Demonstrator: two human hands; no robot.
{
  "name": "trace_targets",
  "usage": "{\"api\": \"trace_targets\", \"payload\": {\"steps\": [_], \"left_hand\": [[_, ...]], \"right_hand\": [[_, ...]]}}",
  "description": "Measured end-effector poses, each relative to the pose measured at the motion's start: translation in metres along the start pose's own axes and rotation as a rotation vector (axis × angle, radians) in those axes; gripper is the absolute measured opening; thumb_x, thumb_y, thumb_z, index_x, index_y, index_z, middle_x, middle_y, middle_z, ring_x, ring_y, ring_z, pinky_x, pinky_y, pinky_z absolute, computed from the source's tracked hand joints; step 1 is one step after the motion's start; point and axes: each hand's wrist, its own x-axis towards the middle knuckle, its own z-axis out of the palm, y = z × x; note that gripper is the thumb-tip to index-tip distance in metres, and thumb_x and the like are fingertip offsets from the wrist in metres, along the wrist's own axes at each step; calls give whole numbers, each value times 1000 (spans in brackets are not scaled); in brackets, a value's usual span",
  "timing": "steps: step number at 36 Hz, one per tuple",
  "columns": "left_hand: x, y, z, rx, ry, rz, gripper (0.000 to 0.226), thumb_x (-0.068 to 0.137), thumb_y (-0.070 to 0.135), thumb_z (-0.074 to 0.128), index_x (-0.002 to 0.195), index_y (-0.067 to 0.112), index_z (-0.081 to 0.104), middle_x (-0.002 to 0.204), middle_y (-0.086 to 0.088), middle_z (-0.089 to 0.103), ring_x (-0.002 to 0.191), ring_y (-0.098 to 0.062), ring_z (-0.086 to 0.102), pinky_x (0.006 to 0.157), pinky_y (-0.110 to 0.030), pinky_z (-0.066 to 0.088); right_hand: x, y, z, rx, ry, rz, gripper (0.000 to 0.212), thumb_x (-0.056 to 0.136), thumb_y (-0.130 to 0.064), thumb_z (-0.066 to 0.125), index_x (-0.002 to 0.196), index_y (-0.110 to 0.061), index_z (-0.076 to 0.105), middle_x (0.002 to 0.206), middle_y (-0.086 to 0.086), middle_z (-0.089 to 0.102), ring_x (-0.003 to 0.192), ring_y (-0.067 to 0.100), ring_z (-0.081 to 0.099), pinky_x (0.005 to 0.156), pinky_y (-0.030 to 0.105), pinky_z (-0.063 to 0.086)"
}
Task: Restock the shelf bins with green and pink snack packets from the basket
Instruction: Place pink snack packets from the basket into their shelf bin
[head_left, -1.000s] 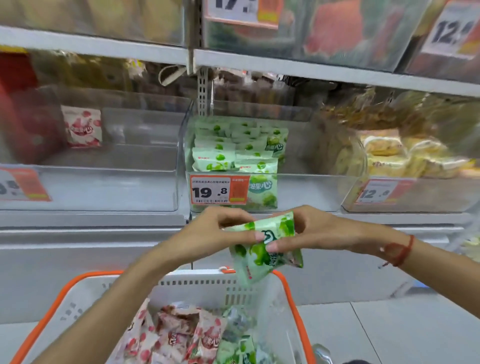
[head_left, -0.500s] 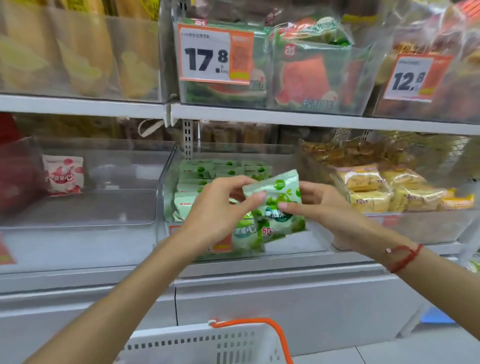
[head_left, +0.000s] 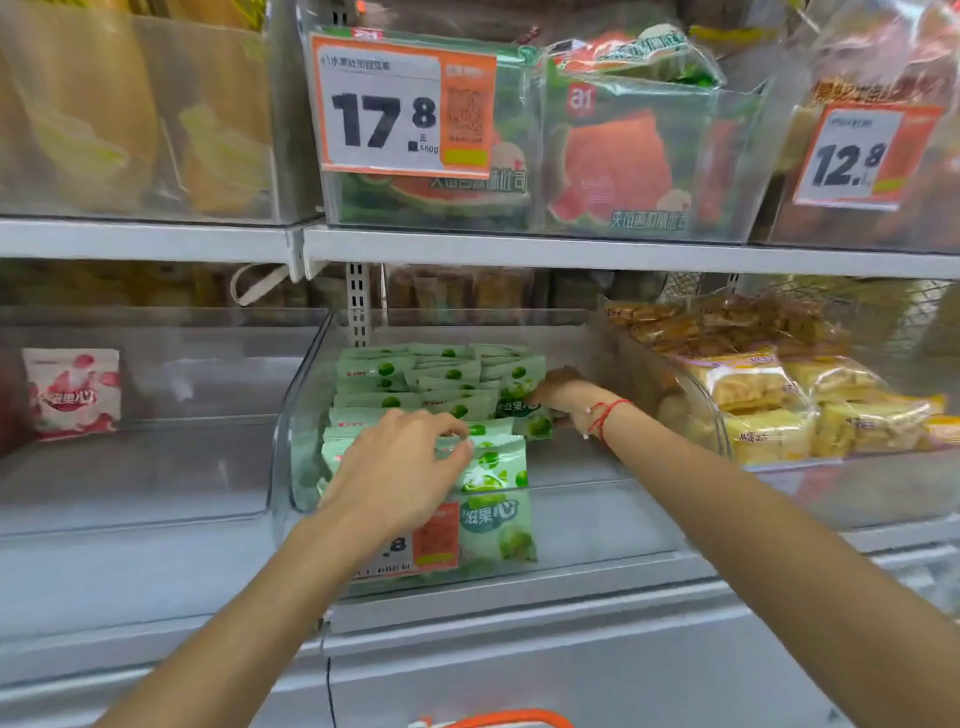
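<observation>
Both hands are inside the clear middle bin (head_left: 597, 525), which holds several rows of green snack packets (head_left: 415, 379). My right hand (head_left: 563, 397) grips a green packet (head_left: 524, 415) at the right end of the rows. My left hand (head_left: 400, 467) has its fingers curled over the top edge of the front green packet (head_left: 493, 467). The clear bin on the left (head_left: 156, 467) holds one pink packet (head_left: 72, 392) standing at its back left. Only the orange rim of the basket (head_left: 509, 719) shows at the bottom edge.
A price tag (head_left: 421, 545) hangs on the middle bin's front. To the right is a bin of yellow packets (head_left: 779, 400). The upper shelf (head_left: 519, 249) carries watermelon-print bags (head_left: 618, 171) with large price cards.
The view rose from the basket to the shelf. The two hands, which held green packets together in front of the bin, have moved apart and reached into the middle bin among the rows.
</observation>
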Motion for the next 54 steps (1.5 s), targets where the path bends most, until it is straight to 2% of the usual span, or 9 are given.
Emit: {"api": "trace_targets", "payload": {"steps": [10, 18, 21, 24, 32, 37, 41, 48, 54], "left_hand": [[0, 1, 1, 7, 27, 2, 34, 97, 48, 39, 124, 37, 57, 123, 5, 61, 123, -15, 43, 90, -35, 44], [-1, 1, 2, 1, 76, -4, 31, 96, 48, 42, 119, 36, 60, 118, 3, 64, 122, -15, 45, 83, -34, 46], [-1, 2, 1, -13, 92, -8, 29, 96, 46, 44, 116, 35, 62, 117, 2, 64, 120, -16, 47, 79, -33, 46], [-3, 3, 0, -14, 126, 6, 32, 95, 45, 46, 119, 30, 61, 120, 3, 62, 120, -15, 46, 82, -33, 45], [-17, 9, -5, 10, 479, 208, 18, 90, 34, 59, 101, 24, 68, 102, 8, 68, 101, -16, 57, 88, -28, 32], [-67, 12, 3, -93, 585, 227, 15, 85, 34, 58, 92, 25, 68, 92, 12, 67, 88, -12, 56, 74, -23, 30], [-121, -5, 36, -176, 452, 147, 18, 86, 38, 53, 92, 29, 67, 89, 16, 66, 84, -7, 56, 71, -26, 43], [-188, -48, 112, -170, -176, -193, 29, 91, 33, 57, 120, 32, 59, 121, 15, 60, 111, -7, 54, 93, -28, 45], [-234, -71, 182, 87, -634, -238, 48, 92, 37, 54, 136, 23, 44, 136, -1, 49, 124, -22, 48, 96, -36, 43]], "right_hand": [[8, -6, 16, -723, 373, -216, 80, 88, -26, 64, 147, -4, 14, 145, 14, 35, 128, 31, 44, 97, 37, 42], [5, -7, 14, -193, -9, -29, 41, 86, -14, 65, 123, 2, 56, 113, 13, 67, 92, 24, 68, 67, 28, 59], [-12, -8, 1, -43, -154, 25, 34, 92, -3, 54, 125, 5, 51, 127, 22, 56, 109, 31, 61, 81, 30, 55], [-32, -5, -9, 43, -173, 80, 37, 94, -7, 52, 130, 1, 47, 116, 21, 61, 78, 22, 68, 74, 33, 59], [-133, 6, -26, -4, 36, -307, 18, 82, -11, 67, 95, -19, 59, 87, 3, 65, 83, 20, 64, 82, 42, 55], [-209, 16, -20, -52, 71, -585, 18, 81, -6, 71, 83, -22, 63, 83, -7, 65, 81, 7, 62, 80, 13, 46], [-237, 31, -3, -93, 34, -689, 14, 81, -6, 70, 85, -19, 65, 86, -8, 66, 82, 3, 61, 78, 11, 45], [-234, 107, 73, -512, -481, -465, 19, 78, -9, 64, 86, -25, 68, 76, -10, 66, 71, 8, 59, 70, 20, 46], [-228, 183, 155, -916, -883, -232, 47, 92, -18, 58, 135, -6, 46, 133, 14, 51, 120, 30, 50, 97, 35, 43]]}}
